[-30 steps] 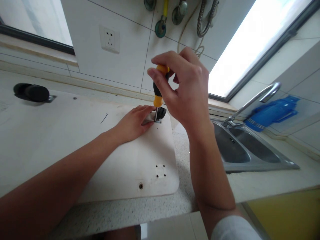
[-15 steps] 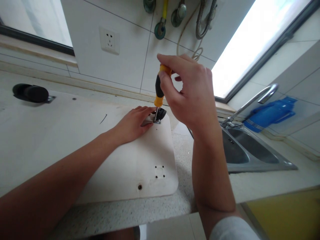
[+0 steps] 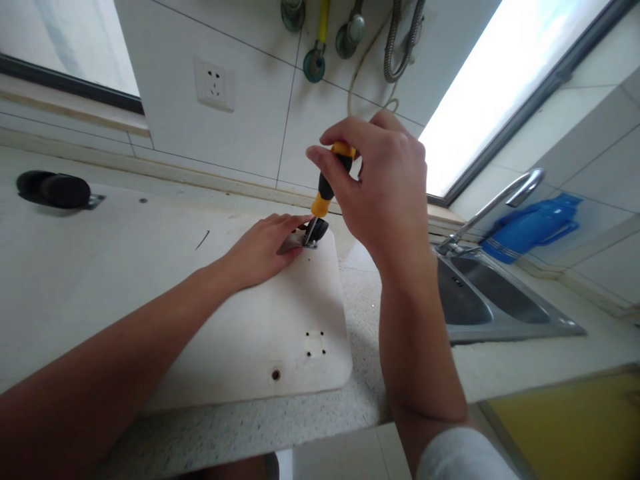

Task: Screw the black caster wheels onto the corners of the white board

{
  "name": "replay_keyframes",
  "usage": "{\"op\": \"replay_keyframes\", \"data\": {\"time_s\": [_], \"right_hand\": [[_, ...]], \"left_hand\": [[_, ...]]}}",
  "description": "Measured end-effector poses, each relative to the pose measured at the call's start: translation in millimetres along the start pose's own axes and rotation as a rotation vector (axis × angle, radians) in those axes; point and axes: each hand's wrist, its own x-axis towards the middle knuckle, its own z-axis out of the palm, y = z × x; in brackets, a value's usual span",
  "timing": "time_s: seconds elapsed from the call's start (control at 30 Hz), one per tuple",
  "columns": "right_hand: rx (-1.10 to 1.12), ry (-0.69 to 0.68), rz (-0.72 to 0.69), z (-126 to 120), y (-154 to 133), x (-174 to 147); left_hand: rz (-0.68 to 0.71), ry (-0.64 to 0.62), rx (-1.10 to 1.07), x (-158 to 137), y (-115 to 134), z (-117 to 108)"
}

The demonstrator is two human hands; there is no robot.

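Compared with half a second ago, the yellow-and-black screwdriver (image 3: 326, 190) leans further, its handle tipping right, and the thumb of the right hand (image 3: 387, 180) now juts out to the left instead of lying along the handle; the other fingers are curled closed around the handle's top. The left hand (image 3: 260, 250) has stayed flat on the white board (image 3: 240, 347), thumb and forefinger parted on either side of the metal bracket of the black caster (image 3: 317, 231); how firmly they grip I cannot tell. That caster sits at the board's far right corner, with the screwdriver's shaft reaching down to its bracket. The board's rounded right edge leaves a strip of speckled countertop (image 3: 367, 353) before the double sink (image 3: 463, 293), and the right forearm passes over this strip. The far edge runs close to the tiled wall (image 3: 250, 133); the near edge stops just short of the counter's lip. Leftward, the board's surface stretches towards a second caster (image 3: 63, 191), well apart from both hands.
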Motion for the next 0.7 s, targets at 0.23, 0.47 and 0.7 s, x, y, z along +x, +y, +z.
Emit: {"op": "replay_keyframes", "data": {"time_s": [0.23,0.47,0.7], "right_hand": [[0.216,-0.101,-0.080,-2.7,7.0,-2.8],[0.160,-0.079,-0.035,2.3,5.7,-1.6],[0.140,0.011,-0.050,9.6,10.6,-3.3]], "left_hand": [[0.005,-0.004,0.002,-0.3,1.0,-0.4],[-0.010,-0.012,0.002,0.1,1.8,-1.6],[-0.014,-0.006,0.015,0.1,1.7,-0.6]]}}
